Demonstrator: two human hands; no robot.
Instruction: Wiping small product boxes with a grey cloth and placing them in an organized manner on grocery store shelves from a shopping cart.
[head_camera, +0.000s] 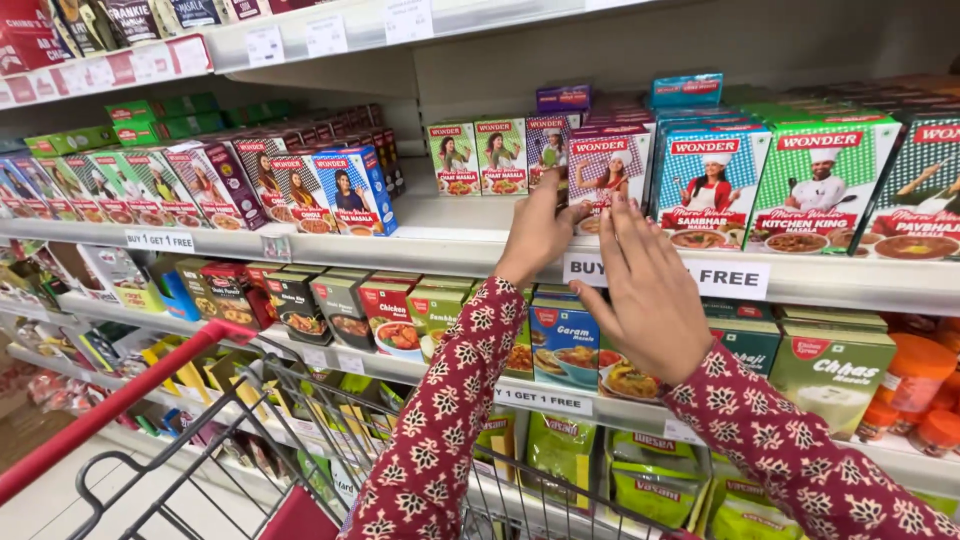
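Note:
Both my hands reach up to a shop shelf (450, 238) lined with small spice boxes. My left hand (538, 232) presses its fingers against the left side of a purple-and-white spice box (606, 168) standing at the shelf's front edge. My right hand (648, 292) is spread flat, fingers apart, its fingertips touching the bottom front of the same box. Neither hand has lifted anything. Both arms wear dark red sleeves with a cream flower print. A blue box (708, 182) and a green box (820, 180) stand just right of the purple one.
A red-handled wire shopping trolley (150, 385) stands below my arms at lower left. More rows of boxes fill the shelf at left (300, 190) and the shelf below (390, 315). Green pouches (650, 480) hang low, orange jars (910, 375) sit at right. White price strips run along shelf edges.

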